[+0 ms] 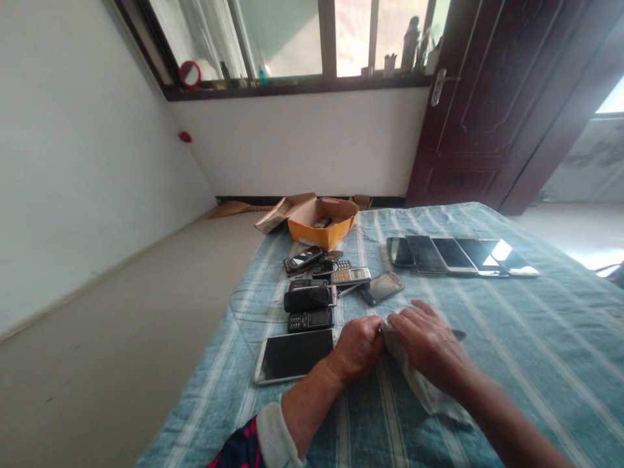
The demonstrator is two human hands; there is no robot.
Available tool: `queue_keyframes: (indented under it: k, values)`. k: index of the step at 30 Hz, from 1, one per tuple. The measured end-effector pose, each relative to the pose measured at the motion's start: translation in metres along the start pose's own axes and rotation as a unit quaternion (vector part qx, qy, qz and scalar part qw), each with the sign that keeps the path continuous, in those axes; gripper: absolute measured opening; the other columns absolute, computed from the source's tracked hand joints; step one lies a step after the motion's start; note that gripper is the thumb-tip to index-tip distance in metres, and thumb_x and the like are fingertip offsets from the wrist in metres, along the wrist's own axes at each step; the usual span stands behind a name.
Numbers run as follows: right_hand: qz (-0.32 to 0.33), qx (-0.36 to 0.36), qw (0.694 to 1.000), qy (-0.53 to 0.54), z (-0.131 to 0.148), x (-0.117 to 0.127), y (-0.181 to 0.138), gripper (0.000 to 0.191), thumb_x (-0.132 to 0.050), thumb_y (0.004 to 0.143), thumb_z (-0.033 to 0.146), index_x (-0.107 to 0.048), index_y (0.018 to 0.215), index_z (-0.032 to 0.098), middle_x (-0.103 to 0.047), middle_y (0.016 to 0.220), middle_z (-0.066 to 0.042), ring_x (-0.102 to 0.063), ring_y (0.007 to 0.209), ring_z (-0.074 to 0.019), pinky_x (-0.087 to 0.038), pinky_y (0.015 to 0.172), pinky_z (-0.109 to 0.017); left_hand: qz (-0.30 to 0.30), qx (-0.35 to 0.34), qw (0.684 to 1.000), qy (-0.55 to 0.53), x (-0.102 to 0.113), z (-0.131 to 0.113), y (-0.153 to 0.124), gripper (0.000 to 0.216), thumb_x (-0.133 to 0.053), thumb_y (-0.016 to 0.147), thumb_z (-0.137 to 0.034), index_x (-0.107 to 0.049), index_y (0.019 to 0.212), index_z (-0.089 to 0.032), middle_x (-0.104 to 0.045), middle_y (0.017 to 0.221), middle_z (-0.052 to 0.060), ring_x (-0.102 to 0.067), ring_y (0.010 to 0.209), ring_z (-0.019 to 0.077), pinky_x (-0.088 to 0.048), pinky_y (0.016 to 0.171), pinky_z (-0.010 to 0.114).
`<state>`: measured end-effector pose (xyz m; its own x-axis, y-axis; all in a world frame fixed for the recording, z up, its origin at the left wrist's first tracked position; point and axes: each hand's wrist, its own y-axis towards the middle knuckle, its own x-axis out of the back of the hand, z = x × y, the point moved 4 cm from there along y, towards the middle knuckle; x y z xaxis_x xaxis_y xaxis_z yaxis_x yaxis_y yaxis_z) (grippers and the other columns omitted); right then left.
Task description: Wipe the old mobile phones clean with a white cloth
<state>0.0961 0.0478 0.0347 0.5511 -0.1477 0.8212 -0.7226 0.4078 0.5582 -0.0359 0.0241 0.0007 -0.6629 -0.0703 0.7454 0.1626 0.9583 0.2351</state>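
My left hand (359,348) is closed in a fist around something mostly hidden, with a small dark edge showing by the thumb. My right hand (429,344) is bent over a white cloth (422,387), its fingers gripping the cloth, which hangs down toward me. A narrow dark tip (459,335) sticks out past the right hand; what it belongs to is hidden. The two hands meet above the bed cover. Beside the left wrist lies a large white phone (295,356) with a black screen. Just beyond the hands rests a grey phone (383,288).
Several old keypad phones, among them a black one (311,320) and a silver one (351,275), lie in a loose pile. Farther right, a row of smartphones (453,253) lies side by side. An opened orange box (312,233) with a phone inside stands at the far edge of the striped cover (546,338).
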Motion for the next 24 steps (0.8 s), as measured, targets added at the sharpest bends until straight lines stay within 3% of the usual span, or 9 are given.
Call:
queue_keyframes:
  k: [16,24]
  values:
    - [-0.012,-0.012,1.000,-0.008,0.009,0.000,0.005,0.027,-0.035,0.092,0.011,-0.060,0.083,0.018,-0.053,0.067,0.000,-0.047,0.065,-0.0154,-0.033,0.094,-0.042,0.062,0.017,0.991,0.119,-0.008,0.002,0.001,0.012,-0.048,0.081,-0.014,-0.060,0.079,-0.015,-0.066,0.079,0.004,-0.060,0.073,0.0163,-0.042,0.062,0.023]
    - [0.035,0.022,0.999,0.011,-0.011,0.005,-0.003,0.026,-0.035,0.092,0.014,-0.060,0.086,0.019,-0.053,0.066,0.001,-0.049,0.062,-0.0129,-0.032,0.096,-0.042,0.074,0.012,0.991,0.114,-0.006,-0.004,0.002,0.017,-0.046,0.089,-0.024,-0.059,0.080,-0.017,-0.067,0.080,0.003,-0.062,0.076,0.0173,-0.043,0.065,0.024]
